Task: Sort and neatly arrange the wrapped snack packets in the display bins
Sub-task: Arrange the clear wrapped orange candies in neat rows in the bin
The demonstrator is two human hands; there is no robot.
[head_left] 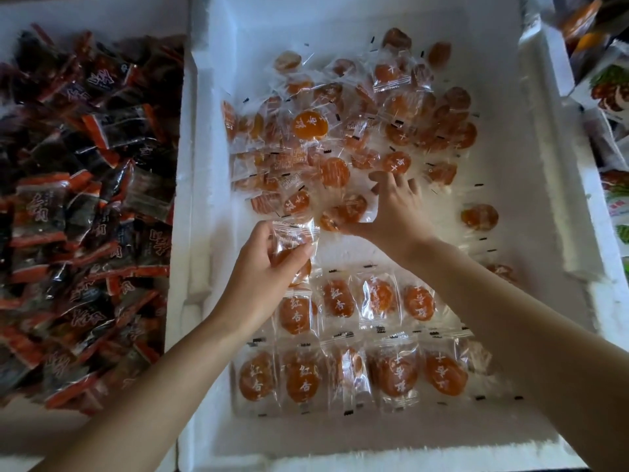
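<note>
The left hand has its fingers curled round one clear packet with an orange snack inside, and holds it just above the white floor of the bin. The right hand is stretched out farther away with its fingers spread wide. Its fingertips touch the near edge of the loose pile, and its thumb lies next to a packet there. I cannot tell if it is holding that packet or only touching it. Both hands are inside the big white foam bin. Close to the person, the orange packets lie flat side by side in a near row, and a second row sits just behind it. The left hand is right above the left end of that second row. The loose pile fills the far part of the bin, with the packets pointing every way and lying on top of each other. One lone packet lies by itself near the right wall. Next door on the left is another white bin, heaped with dark red and black packets. On the far right there are colourful bags with green and white on them.
</note>
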